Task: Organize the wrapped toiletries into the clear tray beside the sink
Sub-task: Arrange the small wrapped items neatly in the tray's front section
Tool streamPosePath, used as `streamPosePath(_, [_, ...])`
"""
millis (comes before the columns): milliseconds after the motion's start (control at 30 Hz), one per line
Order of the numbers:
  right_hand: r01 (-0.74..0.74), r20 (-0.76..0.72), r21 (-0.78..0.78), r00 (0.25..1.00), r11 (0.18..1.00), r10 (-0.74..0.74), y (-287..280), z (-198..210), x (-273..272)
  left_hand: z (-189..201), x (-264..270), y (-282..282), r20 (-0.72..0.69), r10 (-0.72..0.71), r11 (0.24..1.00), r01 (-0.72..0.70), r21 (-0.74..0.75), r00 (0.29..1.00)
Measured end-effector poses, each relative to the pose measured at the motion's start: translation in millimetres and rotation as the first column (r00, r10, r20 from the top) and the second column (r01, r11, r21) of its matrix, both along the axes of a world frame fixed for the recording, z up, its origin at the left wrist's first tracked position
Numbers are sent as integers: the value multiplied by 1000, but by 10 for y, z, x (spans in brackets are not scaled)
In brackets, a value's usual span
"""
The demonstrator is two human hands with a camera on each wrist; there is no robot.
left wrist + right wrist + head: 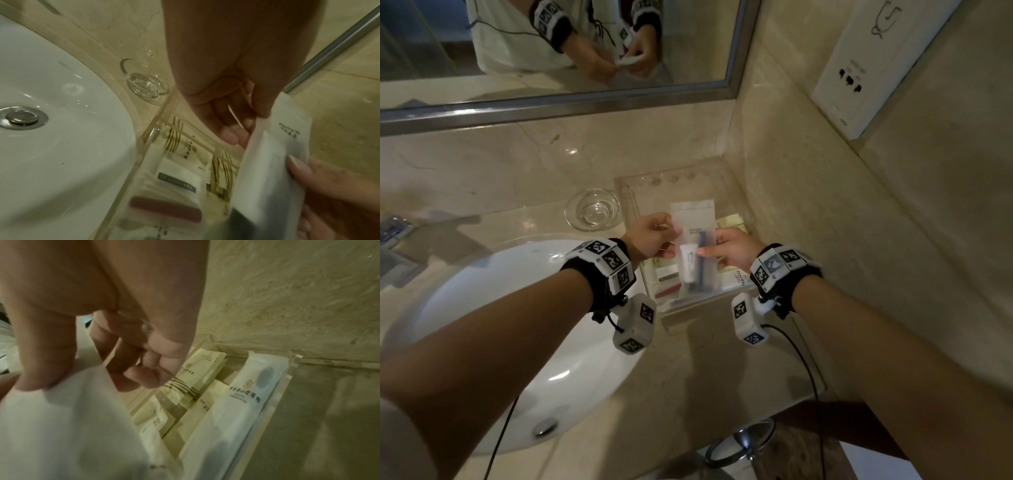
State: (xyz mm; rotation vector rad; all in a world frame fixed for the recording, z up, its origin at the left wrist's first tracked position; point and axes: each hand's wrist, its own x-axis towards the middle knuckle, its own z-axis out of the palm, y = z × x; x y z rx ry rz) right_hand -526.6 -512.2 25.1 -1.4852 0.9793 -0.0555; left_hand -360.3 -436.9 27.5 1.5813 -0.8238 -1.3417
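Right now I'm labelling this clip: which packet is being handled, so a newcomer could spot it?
Start at the white sink; right of it a clear tray sits in the counter's corner. Above it, the left hand and right hand pinch a frosted pouch. Only it shows a white tube and blue stick inside.

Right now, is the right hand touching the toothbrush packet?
Touching. The head view shows the right hand with its thumb laid across the toothbrush packet; the left wrist view shows that thumb pressed flat on the wrapper.
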Motion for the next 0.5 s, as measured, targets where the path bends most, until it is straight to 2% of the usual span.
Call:
streamPosePath(167, [18, -6, 2, 1000, 1000, -18, 8, 3, 8, 16, 20, 13, 7, 16, 1000, -16, -11, 1000])
streamPosePath(500, [-140, -115, 68, 982, 988, 147, 18, 9, -83, 58, 34, 11, 133, -15, 1000, 17, -13, 991])
